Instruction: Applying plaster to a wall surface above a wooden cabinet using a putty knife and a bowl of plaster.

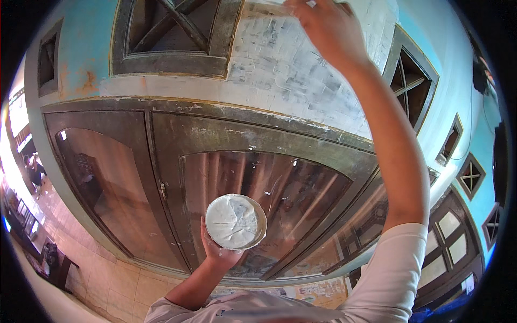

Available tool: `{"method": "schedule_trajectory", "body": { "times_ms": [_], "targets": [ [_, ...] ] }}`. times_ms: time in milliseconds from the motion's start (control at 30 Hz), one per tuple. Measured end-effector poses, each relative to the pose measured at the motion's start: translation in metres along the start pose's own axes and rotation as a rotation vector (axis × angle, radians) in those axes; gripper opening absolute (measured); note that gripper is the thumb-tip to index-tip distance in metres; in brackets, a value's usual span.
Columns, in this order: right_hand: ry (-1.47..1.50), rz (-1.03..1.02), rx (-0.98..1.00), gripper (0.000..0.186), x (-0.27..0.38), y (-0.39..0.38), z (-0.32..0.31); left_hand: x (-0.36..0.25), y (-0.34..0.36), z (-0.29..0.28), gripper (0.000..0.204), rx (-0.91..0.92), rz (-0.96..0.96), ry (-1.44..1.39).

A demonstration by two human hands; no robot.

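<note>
Before glass [312,199], left hand [219,255] grips tub [263,229] of white paste [231,220]; right hand's [327,24] grip unclear.

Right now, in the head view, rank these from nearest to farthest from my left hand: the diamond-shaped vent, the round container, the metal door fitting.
From your left hand:
1. The round container, held in it.
2. The metal door fitting, up and to the left.
3. The diamond-shaped vent, far over on the right.

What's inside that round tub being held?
The tub in the left hand holds white, paste-like material with an uneven surface. It hides the tub's bottom.
</note>
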State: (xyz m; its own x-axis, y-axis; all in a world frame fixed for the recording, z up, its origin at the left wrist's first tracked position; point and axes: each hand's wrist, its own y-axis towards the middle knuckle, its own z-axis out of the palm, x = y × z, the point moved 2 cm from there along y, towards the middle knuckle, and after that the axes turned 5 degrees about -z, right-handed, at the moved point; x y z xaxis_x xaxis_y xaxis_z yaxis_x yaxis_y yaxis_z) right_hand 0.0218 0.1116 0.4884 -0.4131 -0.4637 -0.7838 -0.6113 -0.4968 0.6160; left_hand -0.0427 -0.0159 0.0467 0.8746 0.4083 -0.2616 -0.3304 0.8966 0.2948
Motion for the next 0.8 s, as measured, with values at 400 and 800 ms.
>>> {"method": "schedule_trajectory", "body": {
  "times_ms": [400,800],
  "targets": [
    [0.504,0.717,-0.017,0.048,-0.076,0.038,0.036,-0.005,-0.003,-0.011,0.075,-0.065,-0.036,-0.148],
    [0.895,0.725,0.054,0.046,-0.102,0.024,0.017,-0.013,-0.011,-0.021,0.073,-0.097,-0.016,-0.128]
  ]
}}
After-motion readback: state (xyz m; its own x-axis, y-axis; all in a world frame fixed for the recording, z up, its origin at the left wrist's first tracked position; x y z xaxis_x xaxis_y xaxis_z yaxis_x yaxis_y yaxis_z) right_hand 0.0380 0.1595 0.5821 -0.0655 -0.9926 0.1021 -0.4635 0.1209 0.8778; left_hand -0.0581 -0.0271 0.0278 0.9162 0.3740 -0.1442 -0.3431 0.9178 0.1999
